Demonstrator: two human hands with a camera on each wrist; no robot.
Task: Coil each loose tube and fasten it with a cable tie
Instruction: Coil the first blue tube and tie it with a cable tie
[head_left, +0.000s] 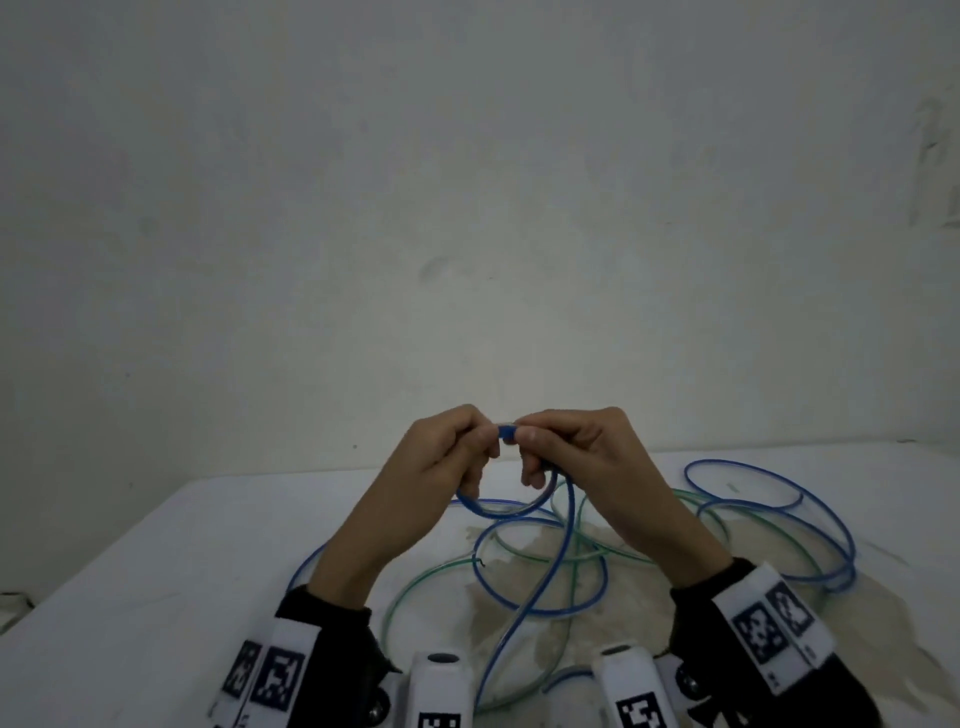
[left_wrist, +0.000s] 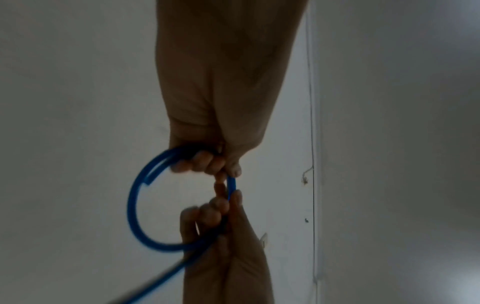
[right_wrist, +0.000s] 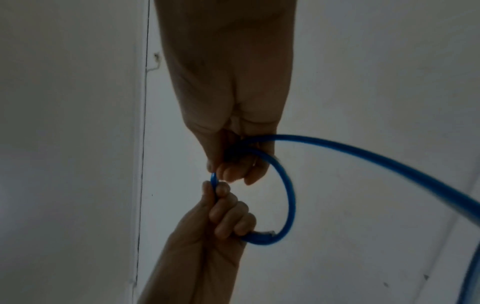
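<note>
Both hands are raised above the white table (head_left: 208, 545), fingertips almost touching. My left hand (head_left: 480, 441) and right hand (head_left: 532, 436) each pinch the blue tube (head_left: 506, 433) at the top of a small loop (head_left: 511, 506) that hangs between them. Their lower fingers curl round the loop's sides. In the left wrist view my left hand (left_wrist: 207, 164) grips the loop (left_wrist: 132, 205), with the tube's cut end (left_wrist: 149, 182) beside it. In the right wrist view my right hand (right_wrist: 233, 172) holds the loop (right_wrist: 289, 195). The rest of the blue tube (head_left: 545, 587) trails down to the table.
A green tube (head_left: 441, 569) lies in loose curves on the table under the hands, tangled with more blue loops (head_left: 743, 483) at the right. A brownish stain (head_left: 519, 597) marks the cloth. A plain wall (head_left: 467, 208) stands just behind the table.
</note>
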